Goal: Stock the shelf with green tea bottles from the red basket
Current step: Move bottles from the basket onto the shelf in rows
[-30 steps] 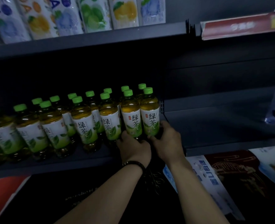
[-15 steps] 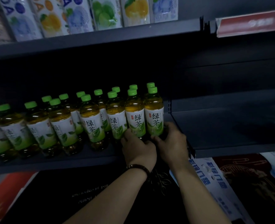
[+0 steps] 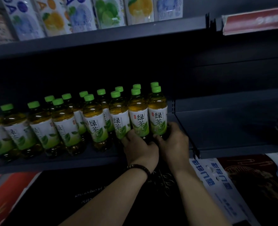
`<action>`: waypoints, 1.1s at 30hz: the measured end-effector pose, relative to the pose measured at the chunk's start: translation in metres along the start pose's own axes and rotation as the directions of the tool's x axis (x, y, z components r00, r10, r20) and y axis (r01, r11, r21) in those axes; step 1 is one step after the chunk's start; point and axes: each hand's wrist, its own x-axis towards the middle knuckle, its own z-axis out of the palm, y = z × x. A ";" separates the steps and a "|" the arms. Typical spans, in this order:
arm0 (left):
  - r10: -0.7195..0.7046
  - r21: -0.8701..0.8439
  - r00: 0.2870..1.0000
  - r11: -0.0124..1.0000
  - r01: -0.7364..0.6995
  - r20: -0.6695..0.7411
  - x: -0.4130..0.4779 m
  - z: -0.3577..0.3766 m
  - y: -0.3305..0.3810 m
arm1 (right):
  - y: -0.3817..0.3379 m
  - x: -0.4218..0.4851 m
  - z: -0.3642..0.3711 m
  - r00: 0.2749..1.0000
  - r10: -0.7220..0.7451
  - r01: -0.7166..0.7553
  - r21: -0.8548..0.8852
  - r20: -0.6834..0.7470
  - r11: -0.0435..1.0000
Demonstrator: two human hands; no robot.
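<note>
On the dark metal shelf, clear plastic green tea bottles with bright green caps and white-and-green labels stand upright in two ranks, a near row and a far row, running from the left edge towards the right. They lean apart only through the wide lens; their bases sit close, nearly touching, probably so the row fills without gaps and the labels face the aisle.

Further right, the left hand, with a dark beaded bracelet at the wrist, is curled round the base of the second-to-last near bottle, fingers closed on its lower label. Just beside it, the right hand cups the foot of the last near bottle, thumb in front and fingers wrapping its right side. Holding low likely lets both bottles slide back and square up without tipping, and keeps the labels turned forward. Both bottles appear to rest on the shelf already, tight against their neighbours.

Right of the hands a thin dark upright divider closes the bay, so this row looks full at its near edge. The next shelf bay to the right appears bare. The red basket is not in view.
</note>
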 end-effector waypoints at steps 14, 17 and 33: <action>0.092 0.056 0.953 0.995 -0.079 -0.288 0.048 -0.109 -0.054 | -0.073 -0.065 0.058 0.974 -0.214 0.225 -0.166 0.080 0.960; 0.119 0.010 0.976 0.993 -0.120 -0.181 0.056 -0.115 -0.056 | -0.080 -0.067 0.068 0.985 -0.170 0.172 -0.217 0.028 0.961; 0.187 -0.006 0.974 0.982 -0.189 -0.130 0.078 -0.109 -0.072 | -0.082 -0.059 0.085 0.995 -0.092 0.082 -0.260 -0.026 0.962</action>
